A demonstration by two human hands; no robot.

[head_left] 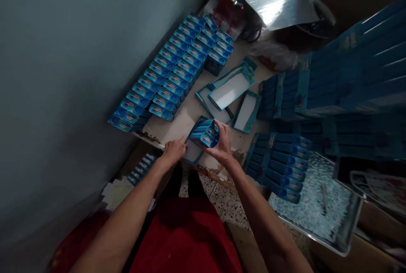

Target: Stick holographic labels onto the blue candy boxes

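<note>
At the table's front edge, my right hand [222,144] is wrapped round a small group of blue packs [206,132], their printed ends facing right. These packs sit over one end of a shallow blue tray with a white inside [193,151]. My left hand [175,151] grips the left rim of that tray, fingers bent against it. Behind my hands lie more such trays, one [233,91] resting on another, and a third [246,111] to the right. Long rows of upright blue packs [173,67] stand on the left of the table, beside the wall.
Filled trays of blue packs [275,161] are stacked at the right. A metal tray [320,205] with a speckled surface is at the lower right. At the back are a red object [226,4] and shiny plastic sheeting [282,4]. The wall [63,74] borders the left.
</note>
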